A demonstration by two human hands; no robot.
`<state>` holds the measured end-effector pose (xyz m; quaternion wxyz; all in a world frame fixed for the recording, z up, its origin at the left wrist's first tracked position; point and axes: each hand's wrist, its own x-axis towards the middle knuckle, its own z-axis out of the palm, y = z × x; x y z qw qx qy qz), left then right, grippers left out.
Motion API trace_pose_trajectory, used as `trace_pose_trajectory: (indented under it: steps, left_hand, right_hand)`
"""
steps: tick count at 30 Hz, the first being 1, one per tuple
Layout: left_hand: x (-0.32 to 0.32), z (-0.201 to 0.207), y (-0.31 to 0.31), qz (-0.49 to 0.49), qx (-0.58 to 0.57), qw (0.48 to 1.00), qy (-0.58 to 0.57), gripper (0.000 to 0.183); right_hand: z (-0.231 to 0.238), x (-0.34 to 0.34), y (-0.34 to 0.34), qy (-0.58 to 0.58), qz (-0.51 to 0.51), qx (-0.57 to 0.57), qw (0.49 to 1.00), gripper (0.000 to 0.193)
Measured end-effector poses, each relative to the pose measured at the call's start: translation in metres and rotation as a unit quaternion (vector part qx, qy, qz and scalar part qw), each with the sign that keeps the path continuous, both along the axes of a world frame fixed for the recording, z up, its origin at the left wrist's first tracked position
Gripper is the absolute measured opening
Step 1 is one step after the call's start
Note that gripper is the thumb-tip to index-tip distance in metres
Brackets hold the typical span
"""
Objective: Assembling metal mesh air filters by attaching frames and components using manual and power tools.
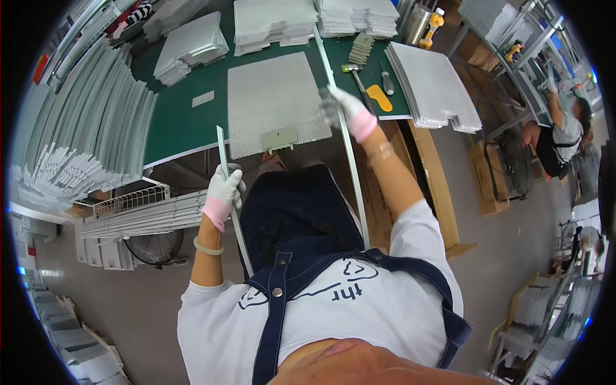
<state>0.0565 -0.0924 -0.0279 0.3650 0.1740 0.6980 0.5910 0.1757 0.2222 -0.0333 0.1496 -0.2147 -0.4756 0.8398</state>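
Note:
My left hand (pixel 223 190), in a white glove with a pink cuff, is closed around a narrow pale metal strip (pixel 240 232) that slants down past the dark apron. My right hand (pixel 350 112), gloved alike, is at a longer pale metal strip (pixel 352 173), its fingers partly smeared but seemingly wrapped round it. This strip runs from the far side of the table to beside my waist. Between the hands, a silver mesh panel (pixel 276 96) lies on the green table (pixel 183 131), slightly over its front edge. A small beige notched plate (pixel 279 138) sits at the panel's near edge.
Right of the panel lie a hammer (pixel 357 77), a screwdriver (pixel 387 80), a yellow scraper (pixel 379 98) and stacked mesh panels (pixel 436 86). More panel stacks (pixel 276 22) line the back. Many upright panels (pixel 90 115) stand left. A cardboard box (pixel 430 186) is below; another person (pixel 561 125) works far right.

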Motion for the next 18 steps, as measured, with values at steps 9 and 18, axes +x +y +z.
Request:
trace_pose_trajectory:
  steps: [9, 18]
  left_hand:
    - [0.018, -0.039, -0.036, 0.038, -0.036, 0.996, -0.072, 0.024]
    - [0.031, 0.022, 0.032, 0.022, 0.004, 0.88, 0.474, 0.035]
  right_hand:
    - [-0.024, -0.04, 0.019, 0.066, -0.188, -0.123, 0.972, 0.02]
    - [-0.005, 0.023, -0.043, -0.048, -0.07, 0.173, 0.981, 0.039]
